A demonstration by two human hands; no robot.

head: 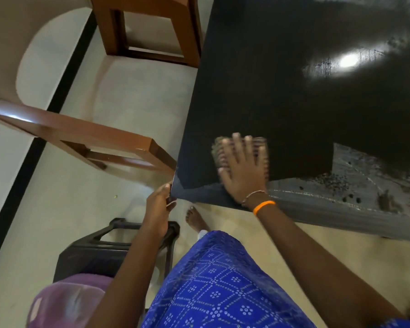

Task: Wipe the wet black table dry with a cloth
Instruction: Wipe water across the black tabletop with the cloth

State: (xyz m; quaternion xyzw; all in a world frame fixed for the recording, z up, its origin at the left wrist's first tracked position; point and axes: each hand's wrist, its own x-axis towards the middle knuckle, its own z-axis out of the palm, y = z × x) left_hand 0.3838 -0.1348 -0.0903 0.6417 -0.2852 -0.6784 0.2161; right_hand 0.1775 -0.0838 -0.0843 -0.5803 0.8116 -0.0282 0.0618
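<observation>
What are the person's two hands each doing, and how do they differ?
The right hand lies flat with fingers spread, pressing a cloth onto the black table; the left hand curls its fingers round the table's near corner. The right hand is motion-blurred, the left sharp. The right wrist wears an orange band and a thin bracelet; the left wrist looks bare. Both touch the same table.
</observation>
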